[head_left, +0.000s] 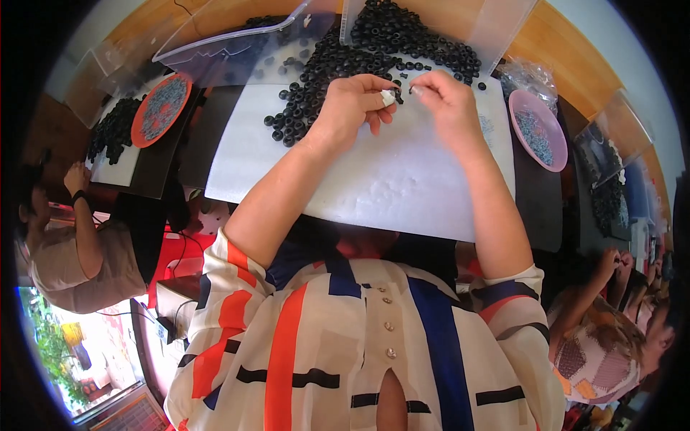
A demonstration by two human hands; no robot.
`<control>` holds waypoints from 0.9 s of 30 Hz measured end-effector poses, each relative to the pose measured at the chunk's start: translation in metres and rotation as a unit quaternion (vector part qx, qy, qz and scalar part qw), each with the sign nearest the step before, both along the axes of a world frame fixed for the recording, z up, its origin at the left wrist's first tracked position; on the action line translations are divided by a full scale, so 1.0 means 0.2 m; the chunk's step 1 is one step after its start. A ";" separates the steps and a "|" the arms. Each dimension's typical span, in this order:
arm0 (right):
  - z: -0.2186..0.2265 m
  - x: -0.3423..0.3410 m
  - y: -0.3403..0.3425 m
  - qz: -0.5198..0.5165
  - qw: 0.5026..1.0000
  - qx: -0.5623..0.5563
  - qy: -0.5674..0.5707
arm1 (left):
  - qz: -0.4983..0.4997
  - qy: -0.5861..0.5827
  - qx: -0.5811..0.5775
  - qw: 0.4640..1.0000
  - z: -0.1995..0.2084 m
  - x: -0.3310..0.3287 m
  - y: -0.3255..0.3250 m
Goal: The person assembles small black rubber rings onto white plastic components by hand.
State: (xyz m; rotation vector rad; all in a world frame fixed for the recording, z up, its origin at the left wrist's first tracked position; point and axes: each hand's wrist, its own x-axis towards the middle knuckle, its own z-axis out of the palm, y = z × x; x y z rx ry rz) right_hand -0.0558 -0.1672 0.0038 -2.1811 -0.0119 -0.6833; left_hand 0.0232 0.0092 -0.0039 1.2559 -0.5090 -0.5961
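Above a white foam sheet (345, 190), my left hand (351, 108) pinches a small black part (399, 95) between thumb and fingers. A white cover is wrapped on the tip of its thumb. Just to the right, my right hand (451, 104) is closed in a pinch, with a tiny dark piece at its fingertips, too small to name. The two hands are slightly apart. Behind and left of them spreads a large heap of black ring-shaped parts (327, 72), with a few loose ones near the left wrist. Small bluish bits (486, 129) lie on the sheet beside my right forearm.
At right stands a pink oval tray (527, 100) of small grey-blue pieces, beside a clear plastic bag (535, 75). Clear bins (223, 47) lean at the back. Leftward are an orange tray (136, 131) and a co-worker (93, 251); another person (600, 337) sits at right.
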 end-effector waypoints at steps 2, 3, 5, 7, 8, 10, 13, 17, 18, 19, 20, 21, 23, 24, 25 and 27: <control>0.02 0.00 0.00 0.019 0.998 0.053 -0.007 | -0.015 -0.013 0.009 1.000 0.01 -0.01 -0.01; 0.02 0.00 0.00 0.038 0.994 0.106 -0.015 | -0.017 -0.013 0.009 1.000 0.01 -0.03 -0.01; 0.02 -0.01 0.02 0.040 0.990 0.131 -0.022 | -0.016 -0.001 0.020 1.000 0.03 -0.04 -0.01; 0.01 0.00 0.06 0.047 0.986 0.158 -0.030 | -0.012 0.019 0.009 1.000 0.03 -0.04 0.00; 0.01 0.00 0.08 0.052 0.985 0.163 -0.022 | -0.010 0.038 -0.002 0.999 0.04 -0.04 0.00; 0.02 -0.01 0.10 0.058 0.984 0.167 -0.016 | 0.000 0.054 -0.020 0.998 0.03 -0.04 0.00; 0.02 -0.01 0.12 0.051 0.985 0.166 -0.002 | 0.013 0.075 -0.038 0.996 0.01 -0.04 -0.01; 0.00 0.00 0.12 0.058 0.983 0.172 0.001 | -0.004 0.089 -0.025 0.996 0.00 -0.03 0.01; 0.00 0.00 0.12 0.060 0.983 0.173 0.001 | -0.003 0.089 -0.026 0.996 0.00 -0.03 0.01; 0.00 0.00 0.12 0.060 0.983 0.173 0.000 | -0.004 0.096 -0.026 0.995 0.00 -0.03 0.01; -0.01 0.00 0.12 0.067 0.980 0.189 -0.003 | -0.005 0.103 -0.026 0.994 0.01 -0.03 0.02; -0.01 0.00 0.12 0.075 0.976 0.205 -0.006 | -0.004 0.102 -0.026 0.994 0.02 -0.03 0.02; 0.00 0.00 0.12 0.080 0.972 0.221 -0.004 | -0.002 0.097 -0.018 0.995 0.03 -0.04 0.01; 0.00 0.00 0.12 0.085 0.968 0.238 -0.002 | -0.002 0.097 -0.018 0.995 0.03 -0.05 0.01; 0.01 -0.01 0.12 0.085 0.968 0.238 -0.002 | 0.001 0.087 -0.015 0.996 0.03 -0.05 0.00; 0.03 -0.01 0.12 0.083 0.963 0.255 0.019 | 0.005 0.077 -0.011 0.997 0.03 -0.06 0.00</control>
